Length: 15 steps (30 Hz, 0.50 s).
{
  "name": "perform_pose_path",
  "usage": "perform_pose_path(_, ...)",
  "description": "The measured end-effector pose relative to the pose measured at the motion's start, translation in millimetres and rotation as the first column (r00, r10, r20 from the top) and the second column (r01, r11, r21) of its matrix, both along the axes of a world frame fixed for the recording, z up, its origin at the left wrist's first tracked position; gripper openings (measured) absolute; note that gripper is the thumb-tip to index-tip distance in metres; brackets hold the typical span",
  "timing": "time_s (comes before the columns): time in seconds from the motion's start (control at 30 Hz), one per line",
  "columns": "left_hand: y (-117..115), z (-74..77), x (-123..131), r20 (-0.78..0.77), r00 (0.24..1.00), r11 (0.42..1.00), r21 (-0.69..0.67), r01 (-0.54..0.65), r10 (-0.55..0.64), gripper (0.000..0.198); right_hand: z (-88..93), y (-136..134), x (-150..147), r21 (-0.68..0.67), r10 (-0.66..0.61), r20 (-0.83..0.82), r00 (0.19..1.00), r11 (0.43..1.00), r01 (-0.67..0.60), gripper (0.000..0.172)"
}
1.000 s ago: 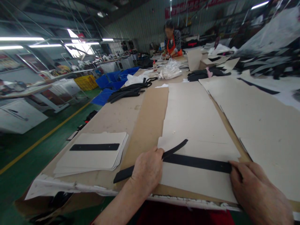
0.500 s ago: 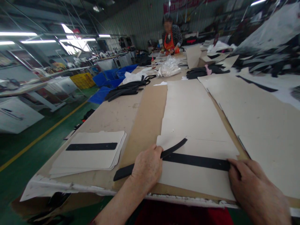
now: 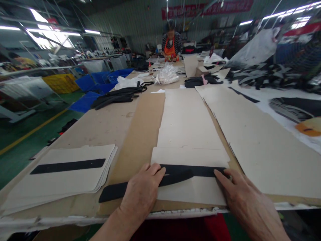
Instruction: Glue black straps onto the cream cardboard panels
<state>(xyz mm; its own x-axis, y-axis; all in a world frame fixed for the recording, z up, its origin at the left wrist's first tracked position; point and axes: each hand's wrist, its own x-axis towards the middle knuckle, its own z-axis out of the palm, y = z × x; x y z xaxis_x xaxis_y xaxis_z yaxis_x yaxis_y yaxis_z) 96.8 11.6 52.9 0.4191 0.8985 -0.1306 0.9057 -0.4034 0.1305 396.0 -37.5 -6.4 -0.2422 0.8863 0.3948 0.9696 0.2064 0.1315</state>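
A flat black strip [image 3: 195, 170] lies across a cream board panel [image 3: 190, 193] at the table's front. My left hand [image 3: 142, 185] is closed around a second, loose black strip [image 3: 114, 192], whose other end curves out over the panel in front of the flat strip. The left fingertips also touch the flat strip's left end. At its right end, my right hand [image 3: 242, 190] has thumb and fingers closed on the flat strip, pressing it to the panel. To the left is a stack of cream panels [image 3: 72, 182], a black strip [image 3: 67, 166] on its top sheet.
Long cream sheets [image 3: 185, 117] lie beyond the panel, with more sheets [image 3: 263, 144] to the right. A bundle of black strips [image 3: 115, 97] and a clear plastic bag [image 3: 167, 74] are farther back. A person [image 3: 172, 45] in an orange apron stands at the far end.
The loose strip's free end has dropped from raised above the flat strip to lying in front of it. Both hands stay at the flat strip's ends. The view has turned rightward.
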Motion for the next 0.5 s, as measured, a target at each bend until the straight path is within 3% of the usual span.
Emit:
perform_pose_path(0.23,5.6,-3.6,-0.2,-0.072,0.990,0.991,0.054,0.121,-0.117,0.043,5.2,4.4,-4.6,-0.024,0.032,0.170,0.985,0.999,-0.028,0.051)
perform_pose_path(0.3,8.2,0.3,1.4,-0.045,0.990,0.989,0.040,0.139,-0.137,0.033,10.9,9.6,-8.3,-0.046,0.035,0.169,0.985,0.999,-0.027,0.044)
perform_pose_path(0.4,2.8,9.8,0.0,0.004,0.990,0.990,0.003,0.144,-0.144,0.013,12.2,12.4,-4.5,-0.025,0.153,0.128,0.980,0.988,-0.151,0.023)
perform_pose_path(0.43,-1.5,12.5,-2.3,0.020,0.989,0.990,-0.007,0.144,-0.144,0.020,7.4,11.5,0.7,0.010,0.219,0.113,0.969,0.975,-0.222,0.020)
perform_pose_path(0.5,-11.8,15.4,-9.8,0.030,0.988,0.988,-0.027,0.149,-0.149,0.048,-11.7,7.9,15.3,0.119,0.347,0.098,0.933,0.926,-0.357,0.031)
